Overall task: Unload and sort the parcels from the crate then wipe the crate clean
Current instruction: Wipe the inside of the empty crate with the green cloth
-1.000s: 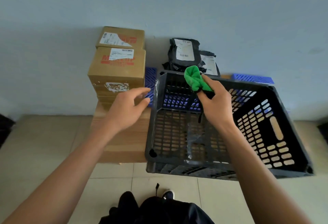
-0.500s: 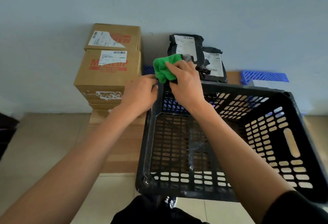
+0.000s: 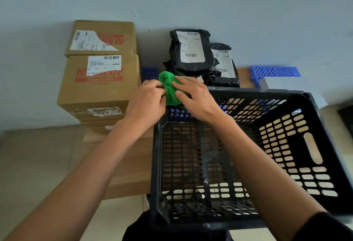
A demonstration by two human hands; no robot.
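Observation:
A black slatted crate (image 3: 313, 145) stands in front of me with nothing inside but a scrap of clear film on its floor. Over its far left corner a green cloth (image 3: 169, 89) is held between both hands. My left hand (image 3: 147, 103) pinches the cloth's left edge. My right hand (image 3: 193, 97) lies on the cloth with its fingers spread over it and its thumb tucked beneath. Stacked brown cardboard boxes (image 3: 99, 80) stand to the left of the crate. Black mailer bags (image 3: 193, 53) with white labels lean on the wall behind it.
The crate and boxes rest on a low wooden platform (image 3: 129, 168) above a tiled floor. A blue plastic grid (image 3: 275, 72) lies at the back right, and another blue piece (image 3: 150, 72) shows between boxes and bags. The wall is close behind.
My right hand carried the green cloth left to the crate's far left corner. My left hand left the boxes and took hold of the cloth's edge. The view moved closer.

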